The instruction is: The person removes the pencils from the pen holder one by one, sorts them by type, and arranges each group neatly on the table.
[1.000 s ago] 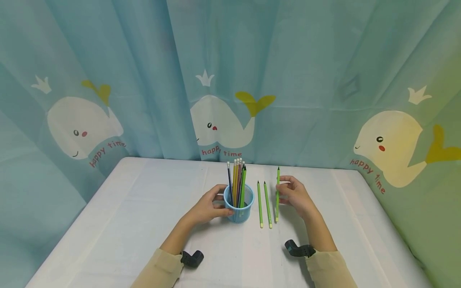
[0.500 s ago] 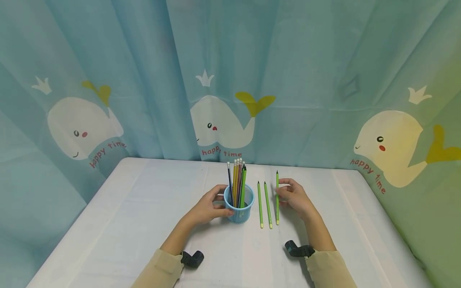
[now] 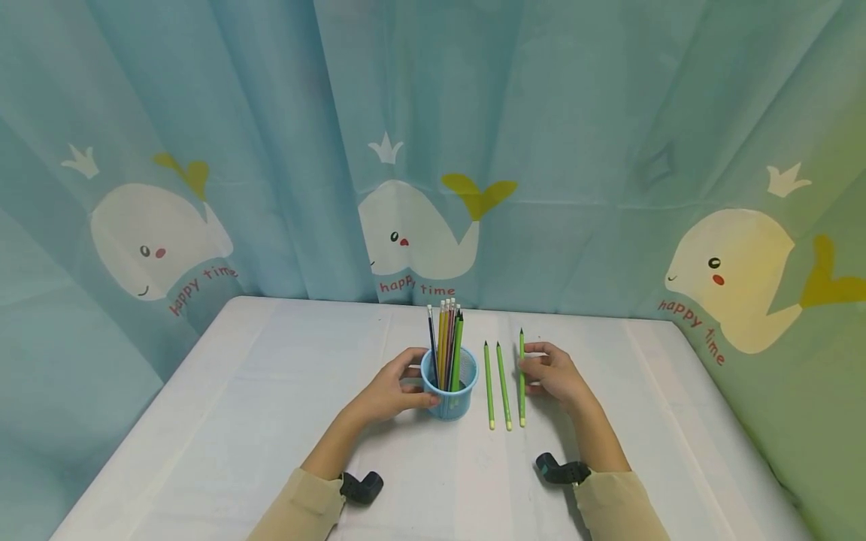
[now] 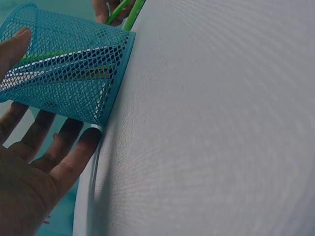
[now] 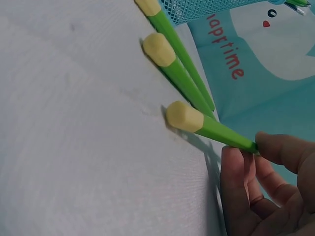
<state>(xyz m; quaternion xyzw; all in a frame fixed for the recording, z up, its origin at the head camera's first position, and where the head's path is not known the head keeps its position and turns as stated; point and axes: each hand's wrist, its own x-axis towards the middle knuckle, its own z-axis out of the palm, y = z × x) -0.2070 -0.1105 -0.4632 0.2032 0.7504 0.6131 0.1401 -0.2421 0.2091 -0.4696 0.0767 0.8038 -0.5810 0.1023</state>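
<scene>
Curtained-off recording nook, indoors; home or studio, can't tell which. Teal-green curtain (image 3: 575, 98) wraps far, left and right sides. Whale prints (image 3: 426, 244) with crowns and red "happy time" lettering (image 3: 437, 289) look nursery-style. White tabletop (image 3: 271, 391) reaches the far curtain. Mesh pencil cup (image 3: 457, 409) reads desk-like; black wrist cameras (image 3: 363, 488) suggest filming.

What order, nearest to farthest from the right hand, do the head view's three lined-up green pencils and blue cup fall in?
1. Rightmost green pencil: pinched in the right hand.
2. Middle green pencil: left of the first.
3. Leftmost green pencil: further left.
4. Blue cup: farthest left, held by the left hand.
</scene>
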